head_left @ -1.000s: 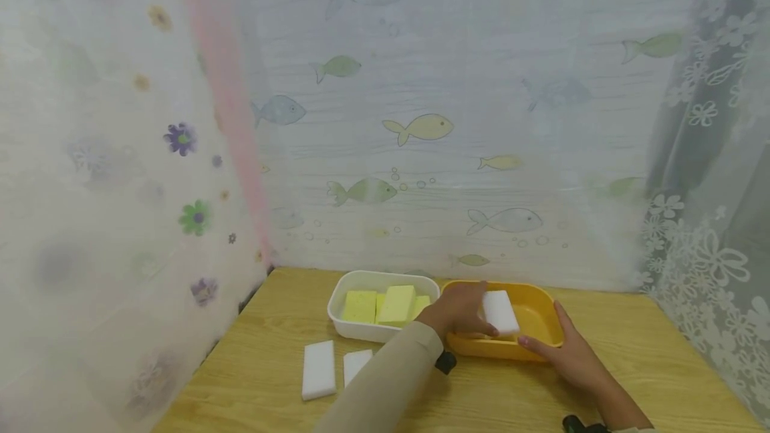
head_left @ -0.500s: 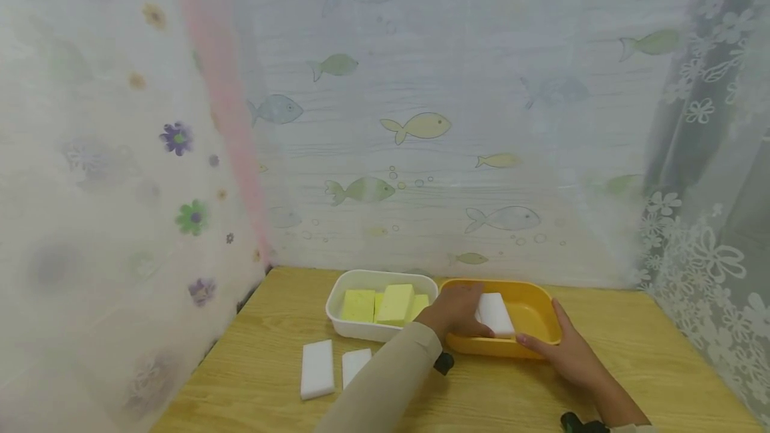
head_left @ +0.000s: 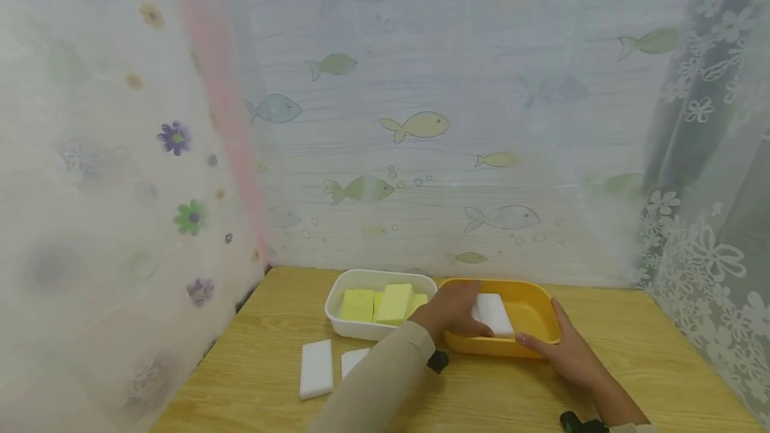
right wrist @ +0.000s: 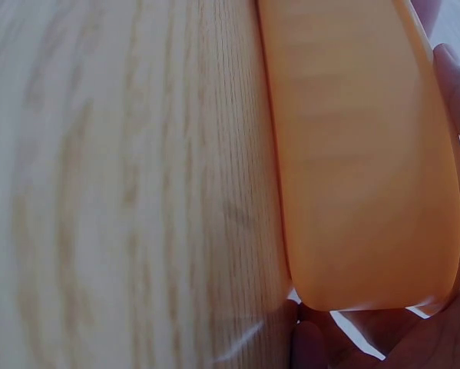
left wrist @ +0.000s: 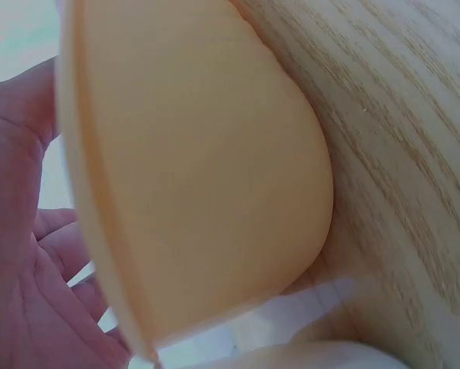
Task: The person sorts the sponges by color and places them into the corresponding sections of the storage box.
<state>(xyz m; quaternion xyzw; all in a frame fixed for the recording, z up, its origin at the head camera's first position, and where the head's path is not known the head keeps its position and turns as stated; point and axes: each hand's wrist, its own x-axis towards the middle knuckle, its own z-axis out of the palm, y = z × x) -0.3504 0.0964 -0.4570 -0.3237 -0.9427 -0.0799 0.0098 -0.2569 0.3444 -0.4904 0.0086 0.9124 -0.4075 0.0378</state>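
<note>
My left hand point(head_left: 454, 309) reaches into the left part of an orange plastic container point(head_left: 532, 316), pinching a white sponge block point(head_left: 496, 316) between the thumb at the near side and fingers at the far side. The sponge sits low inside the walls; its left part is hidden by the hand. At the container's right end my right hand point(head_left: 568, 349) grips the rim, thumb at the near edge and fingers round the end. In the left wrist view the container's outer wall point(left wrist: 206, 154) hides the sponge. The right wrist view shows fingers point(right wrist: 414, 338) round the container's end.
A white container point(head_left: 345, 329) with several yellow sponge blocks point(head_left: 394, 304) stands left of the orange one. Two white sponge blocks lie on the wooden table point(head_left: 252, 386): one whole in view point(head_left: 316, 369), the other partly behind the left sleeve point(head_left: 375, 386). A fish-print curtain hangs behind.
My left hand has lowered the white sponge into the orange container and shifted it slightly left; it now lies flatter and deeper. My right hand keeps its grip on the container's end.
</note>
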